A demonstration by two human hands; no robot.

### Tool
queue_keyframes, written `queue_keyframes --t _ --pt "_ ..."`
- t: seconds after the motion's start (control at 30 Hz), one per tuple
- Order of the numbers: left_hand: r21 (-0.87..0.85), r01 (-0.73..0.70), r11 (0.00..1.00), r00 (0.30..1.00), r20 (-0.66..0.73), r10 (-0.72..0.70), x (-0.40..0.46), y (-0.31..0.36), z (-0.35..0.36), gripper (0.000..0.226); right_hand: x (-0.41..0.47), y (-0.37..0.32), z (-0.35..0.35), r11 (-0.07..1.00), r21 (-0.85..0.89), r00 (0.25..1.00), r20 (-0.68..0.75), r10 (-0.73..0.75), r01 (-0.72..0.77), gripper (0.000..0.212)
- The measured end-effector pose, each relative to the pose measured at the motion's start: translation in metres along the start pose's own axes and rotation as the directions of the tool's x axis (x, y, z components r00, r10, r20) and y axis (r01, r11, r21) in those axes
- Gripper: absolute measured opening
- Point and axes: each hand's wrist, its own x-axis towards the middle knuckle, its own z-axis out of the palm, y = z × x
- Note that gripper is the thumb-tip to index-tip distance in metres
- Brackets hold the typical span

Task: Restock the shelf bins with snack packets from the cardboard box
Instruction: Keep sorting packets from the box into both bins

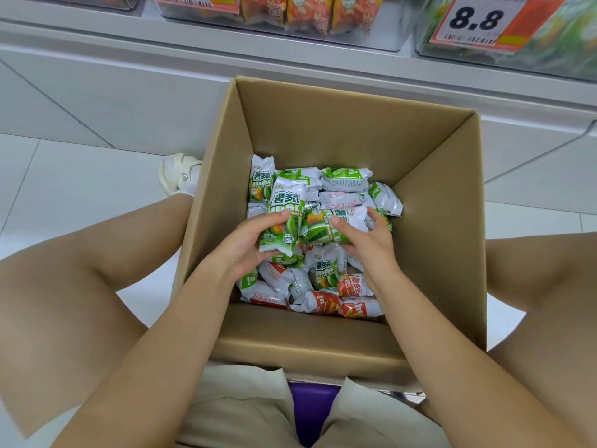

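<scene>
Reaching into the cardboard box (436, 202), my left hand (245, 244) grips an upright green packet (284, 215); my right hand (365, 240) grips another (326, 226) lying crosswise beside it. The green bin (549, 40) sits up right, nearer my right hand.

1. One view only, from the person's head, so nothing overlaps with a second camera.
2. It looks forward and steeply down, straight into the open cardboard box (352, 130) between the knees.
3. It sits close: both forearms run in from the bottom edge, and the left hand (248, 244) and right hand (368, 244) meet near the centre.
4. The wide lens bends the edges; the shelf bins (504, 43) only just make the top of frame, cropped.
</scene>
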Motion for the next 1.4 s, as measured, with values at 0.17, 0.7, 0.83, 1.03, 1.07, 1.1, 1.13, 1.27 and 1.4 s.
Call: queue_keyframes --t 0.17,0.7,0.83,1.03,1.07,1.1,1.13,1.27,1.4 --pt "0.089 -0.066 0.994 0.989 0.140 0.054 -0.010 0.013 0.015 0.073 -0.002 -0.018 -0.002 0.884 0.447 0.990 0.094 0.105 -0.136 0.103" --pt "0.298 -0.487 0.821 0.857 0.346 0.383 -0.069 0.155 0.228 0.031 -0.064 -0.213 -0.103 0.849 0.411 0.909 0.103 -0.405 0.332 0.088" --pt "0.365 -0.496 0.788 0.859 0.341 0.382 -0.061 0.155 0.267 0.029 -0.070 -0.221 -0.143 0.855 0.410 0.896 0.167 -0.412 0.317 0.037" --pt "0.573 -0.519 0.634 0.852 0.282 0.442 -0.052 0.168 0.285 0.033 -0.056 -0.242 -0.178 0.883 0.126 0.864 0.185 -0.468 0.451 0.025" --pt "0.586 -0.514 0.627 0.851 0.257 0.458 -0.053 0.171 0.286 0.034 -0.052 -0.248 -0.179 0.883 0.106 0.861 0.196 -0.470 0.457 0.023" --pt "0.587 -0.512 0.627 0.849 0.236 0.472 -0.050 0.175 0.285 0.036 -0.049 -0.254 -0.178 0.881 0.078 0.859 0.198 -0.472 0.467 0.019" --pt "0.594 -0.505 0.626 0.850 0.218 0.479 -0.049 0.178 0.284 0.040 -0.045 -0.259 -0.176 0.875 0.044 0.854 0.200 -0.480 0.481 0.015" --pt "0.684 -0.547 0.482 0.783 0.213 0.585 -0.044 0.192 0.276 0.037 -0.028 -0.268 -0.169 0.827 -0.101 0.829 0.162 -0.535 0.553 0.021" --pt "0.919 -0.357 -0.169 0.676 0.379 0.632 -0.035 0.204 0.266 0.050 -0.011 -0.272 -0.189 0.370 -0.784 0.719 0.136 -0.682 0.499 0.065"
